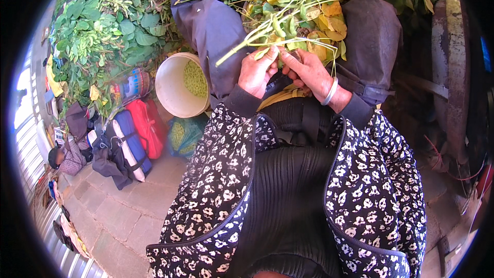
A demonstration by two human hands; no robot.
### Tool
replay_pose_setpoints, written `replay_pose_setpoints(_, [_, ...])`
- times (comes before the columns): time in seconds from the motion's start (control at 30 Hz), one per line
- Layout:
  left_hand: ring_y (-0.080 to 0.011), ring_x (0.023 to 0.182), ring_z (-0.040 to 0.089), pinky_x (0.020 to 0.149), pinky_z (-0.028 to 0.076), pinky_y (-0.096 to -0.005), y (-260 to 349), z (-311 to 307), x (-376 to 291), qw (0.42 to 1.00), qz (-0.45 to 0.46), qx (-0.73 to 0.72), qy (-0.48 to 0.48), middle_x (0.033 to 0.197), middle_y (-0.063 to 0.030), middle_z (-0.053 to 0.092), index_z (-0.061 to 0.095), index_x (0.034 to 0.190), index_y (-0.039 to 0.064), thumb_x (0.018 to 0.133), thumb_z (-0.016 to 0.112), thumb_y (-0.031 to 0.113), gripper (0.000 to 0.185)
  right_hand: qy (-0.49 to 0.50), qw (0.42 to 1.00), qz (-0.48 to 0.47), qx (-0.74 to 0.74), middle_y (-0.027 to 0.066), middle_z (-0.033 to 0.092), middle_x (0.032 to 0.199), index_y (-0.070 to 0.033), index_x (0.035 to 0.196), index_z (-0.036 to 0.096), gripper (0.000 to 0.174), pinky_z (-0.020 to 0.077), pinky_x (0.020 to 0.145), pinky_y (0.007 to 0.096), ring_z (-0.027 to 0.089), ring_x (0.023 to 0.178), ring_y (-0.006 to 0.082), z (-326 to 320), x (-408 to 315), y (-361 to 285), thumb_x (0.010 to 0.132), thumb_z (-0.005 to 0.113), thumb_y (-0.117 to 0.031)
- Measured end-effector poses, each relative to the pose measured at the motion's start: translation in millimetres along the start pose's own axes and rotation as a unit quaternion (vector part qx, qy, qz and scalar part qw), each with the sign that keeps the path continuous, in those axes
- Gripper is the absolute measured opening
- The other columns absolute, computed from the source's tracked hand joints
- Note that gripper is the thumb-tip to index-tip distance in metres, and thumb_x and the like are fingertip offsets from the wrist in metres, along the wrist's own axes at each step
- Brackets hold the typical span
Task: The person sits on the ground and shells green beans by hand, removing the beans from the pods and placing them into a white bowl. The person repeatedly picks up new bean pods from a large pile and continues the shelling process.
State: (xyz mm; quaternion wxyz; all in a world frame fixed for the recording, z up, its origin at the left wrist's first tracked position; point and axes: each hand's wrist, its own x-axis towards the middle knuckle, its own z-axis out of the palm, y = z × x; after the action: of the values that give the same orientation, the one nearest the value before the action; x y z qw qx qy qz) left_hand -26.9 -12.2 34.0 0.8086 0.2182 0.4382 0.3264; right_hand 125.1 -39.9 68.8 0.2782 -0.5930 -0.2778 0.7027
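Note:
Both hands meet above my lap, between my knees. My left hand [257,70] has a green soybean pod [261,53] pinched between thumb and fingers. My right hand [307,70], with a pale bangle at the wrist, has its thumb and fingers pressed together right beside the left fingertips; whether anything is between them is hidden. A cut soybean stalk [247,41] with pods lies just beyond the hands, across my lap. To the left of my knee stands a white bucket [173,85], tilted in view, with shelled green beans [195,79] inside.
Heaped soybean plants [131,27] fill the far side and far left. Beside the bucket are a blue plastic bag [188,135] of beans, a red bag [146,127] and a blue bag [131,143]. A person [73,158] is farther left. A worn frame [455,73] stands at right.

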Motion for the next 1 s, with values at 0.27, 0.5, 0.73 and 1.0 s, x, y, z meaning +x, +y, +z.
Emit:
replay_pose_setpoints(0.27, [-0.0046,0.063,0.044,0.054,0.036,-0.0162,2,8,-1,0.996,0.035,0.037,0.068,0.08,0.0019,0.056,0.058,0.099,0.0,0.087,0.058,0.02,0.023,0.082,0.929,-0.296,-0.208,0.0057,0.062,0.072,0.002,0.107,0.058,0.025,0.0434,0.052,0.0228,0.053,0.057,0.0077,3,-5,8,0.088,0.052,-0.012])
replay_pose_setpoints(0.5, [-0.0044,0.059,0.046,0.053,0.038,-0.0169,-1,9,-2,0.989,0.08,0.093,0.076,0.073,0.002,0.056,0.059,0.094,0.001,0.086,0.059,0.02,0.021,0.007,0.979,-0.185,-0.09,0.0055,0.062,0.07,0.0,0.095,0.061,0.018,0.0447,0.051,0.0237,0.056,0.054,0.0084,1,-4,5,0.085,0.051,-0.011])
replay_pose_setpoints(0.73, [-0.0044,0.056,0.048,0.051,0.039,-0.0176,-5,14,-2,0.986,0.1,0.084,0.101,0.068,0.0009,0.057,0.061,0.089,0.001,0.086,0.06,0.017,0.016,-0.007,0.979,-0.187,-0.078,0.0001,0.06,0.07,0.0,0.087,0.061,0.015,0.0433,0.05,0.0208,0.053,0.054,0.0057,2,-3,5,0.085,0.051,-0.011])
replay_pose_setpoints(1.0, [-0.0046,0.056,0.045,0.048,0.032,-0.0164,3,-1,-4,0.998,0.021,0.063,0.004,0.071,0.0003,0.053,0.056,0.089,0.002,0.089,0.053,0.022,0.02,-0.045,0.994,-0.097,0.016,-0.0026,0.059,0.07,-0.003,0.086,0.064,0.017,0.0385,0.047,0.0168,0.05,0.056,0.0019,-3,-4,5,0.086,0.053,-0.017])
